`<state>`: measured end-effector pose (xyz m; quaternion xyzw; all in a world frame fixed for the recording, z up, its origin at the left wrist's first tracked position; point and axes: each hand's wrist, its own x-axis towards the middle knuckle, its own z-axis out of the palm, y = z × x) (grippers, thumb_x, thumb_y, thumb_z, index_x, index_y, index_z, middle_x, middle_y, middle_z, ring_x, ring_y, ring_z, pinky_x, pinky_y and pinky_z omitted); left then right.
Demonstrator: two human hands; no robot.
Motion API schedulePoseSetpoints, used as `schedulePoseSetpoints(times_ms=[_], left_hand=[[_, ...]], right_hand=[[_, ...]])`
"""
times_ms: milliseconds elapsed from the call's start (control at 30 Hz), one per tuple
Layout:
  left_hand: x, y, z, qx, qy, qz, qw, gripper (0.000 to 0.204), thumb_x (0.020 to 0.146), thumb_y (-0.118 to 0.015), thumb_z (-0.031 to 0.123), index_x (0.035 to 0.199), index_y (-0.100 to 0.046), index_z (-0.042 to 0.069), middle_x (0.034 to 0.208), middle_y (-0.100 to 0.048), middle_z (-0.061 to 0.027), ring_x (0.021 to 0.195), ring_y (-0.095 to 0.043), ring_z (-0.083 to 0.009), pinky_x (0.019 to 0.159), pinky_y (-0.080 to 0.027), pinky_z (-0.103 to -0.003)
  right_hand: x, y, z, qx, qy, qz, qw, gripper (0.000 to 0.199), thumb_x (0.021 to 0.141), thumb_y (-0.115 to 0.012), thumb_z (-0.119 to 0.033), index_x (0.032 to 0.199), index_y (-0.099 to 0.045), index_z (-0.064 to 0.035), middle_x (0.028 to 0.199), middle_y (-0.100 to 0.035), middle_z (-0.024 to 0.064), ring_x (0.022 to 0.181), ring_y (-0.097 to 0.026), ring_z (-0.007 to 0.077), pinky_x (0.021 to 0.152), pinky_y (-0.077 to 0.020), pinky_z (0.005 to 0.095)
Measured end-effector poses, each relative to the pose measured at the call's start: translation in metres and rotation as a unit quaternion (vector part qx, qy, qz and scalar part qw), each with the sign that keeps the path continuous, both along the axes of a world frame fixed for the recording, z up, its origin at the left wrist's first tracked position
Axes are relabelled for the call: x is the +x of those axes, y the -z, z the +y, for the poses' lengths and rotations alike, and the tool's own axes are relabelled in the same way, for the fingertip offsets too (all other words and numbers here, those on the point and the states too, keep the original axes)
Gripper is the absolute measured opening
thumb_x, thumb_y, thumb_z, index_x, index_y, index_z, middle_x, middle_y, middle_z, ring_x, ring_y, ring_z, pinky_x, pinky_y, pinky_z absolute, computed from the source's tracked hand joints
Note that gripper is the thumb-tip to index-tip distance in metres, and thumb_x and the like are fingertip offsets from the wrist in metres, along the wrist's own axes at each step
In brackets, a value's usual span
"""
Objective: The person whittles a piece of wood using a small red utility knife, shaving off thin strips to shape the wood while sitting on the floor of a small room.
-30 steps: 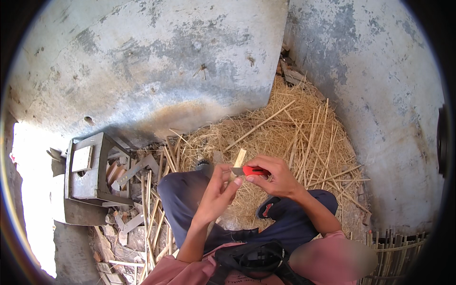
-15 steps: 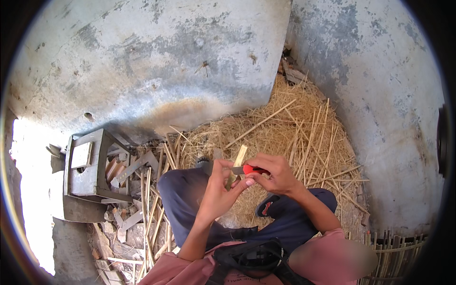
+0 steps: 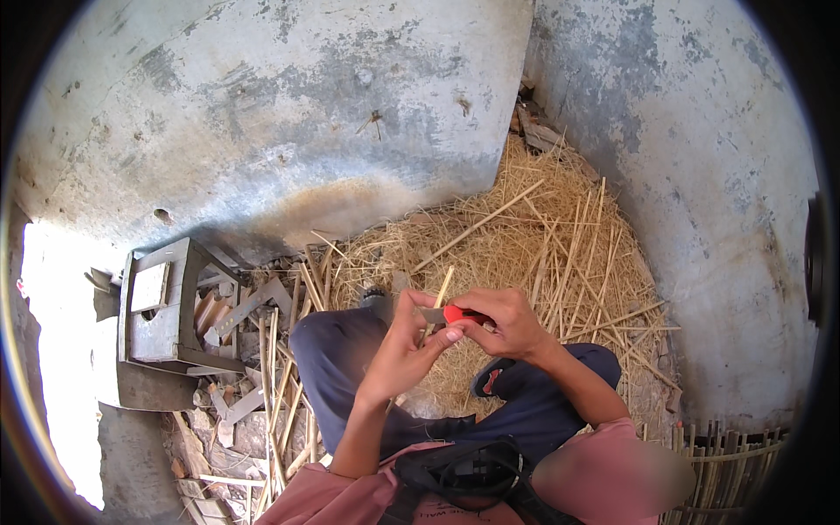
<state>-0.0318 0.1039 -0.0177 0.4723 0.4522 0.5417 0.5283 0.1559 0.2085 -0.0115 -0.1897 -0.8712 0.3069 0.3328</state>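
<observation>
Above my lap, my right hand (image 3: 509,320) is closed round the red and black handle of a knife (image 3: 453,313). Its grey blade points left, toward my left hand. A pale bamboo strip (image 3: 446,282) stands up between the two hands, with the blade across it. My left hand (image 3: 404,348) pinches this strip, its thumb reaching over to the right hand's thumb and its index finger by the blade's tip. Fingers cover much of the strip's lower part and where the blade meets it.
My crossed legs (image 3: 346,367) lie under the hands. Beyond them spreads a heap of shavings (image 3: 490,219) with long loose strips. A wooden box frame (image 3: 166,302) stands left among sticks and scraps. Pale walls (image 3: 350,96) enclose the corner; a stick basket (image 3: 731,464) is at lower right.
The bamboo strip has turned and now shows a narrower side. My left hand has shifted slightly, and the knife has moved a little to the left.
</observation>
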Motion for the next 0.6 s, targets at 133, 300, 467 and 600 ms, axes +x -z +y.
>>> schedulePoseSetpoints(times_ms=[133,300,467,600], left_hand=[[0.009,-0.003,0.002,0.042,-0.054,0.150,0.986,0.033,0.108,-0.065,0.020,0.120,-0.043,-0.001,0.093,-0.069,-0.0094,0.078,-0.058,-0.0091,0.067,-0.047,-0.029],[0.023,-0.003,0.002,0.022,-0.117,0.238,0.964,0.042,0.109,-0.061,0.032,0.113,-0.042,-0.005,0.085,-0.068,-0.0254,0.072,-0.068,-0.0408,0.064,-0.050,-0.046],[0.031,-0.002,0.001,0.027,-0.168,0.281,0.944,0.039,0.110,-0.058,0.031,0.112,-0.043,-0.004,0.074,-0.064,-0.0260,0.068,-0.064,-0.0504,0.057,-0.046,-0.053],[0.034,-0.004,0.002,0.024,-0.174,0.297,0.938,0.034,0.110,-0.057,0.027,0.112,-0.044,-0.004,0.067,-0.060,-0.0268,0.063,-0.061,-0.0517,0.054,-0.042,-0.056]], right_hand=[[-0.001,0.001,-0.001,-0.008,0.027,0.004,1.000,0.025,0.092,-0.078,-0.022,0.110,-0.076,-0.0051,0.090,-0.075,0.0137,0.071,-0.073,0.0287,0.061,-0.0548,0.0363],[-0.003,-0.001,-0.002,-0.025,0.060,-0.006,0.998,0.026,0.092,-0.077,-0.024,0.109,-0.077,-0.0040,0.088,-0.075,0.0148,0.070,-0.072,0.0301,0.062,-0.0553,0.0375],[-0.006,-0.008,-0.007,-0.034,0.092,-0.027,0.995,0.027,0.092,-0.076,-0.027,0.108,-0.079,-0.0053,0.087,-0.076,0.0138,0.071,-0.072,0.0314,0.063,-0.0549,0.0378],[-0.006,-0.014,-0.013,-0.031,0.120,-0.043,0.991,0.027,0.093,-0.075,-0.029,0.110,-0.078,-0.0080,0.089,-0.076,0.0127,0.072,-0.073,0.0321,0.062,-0.0552,0.0392]])
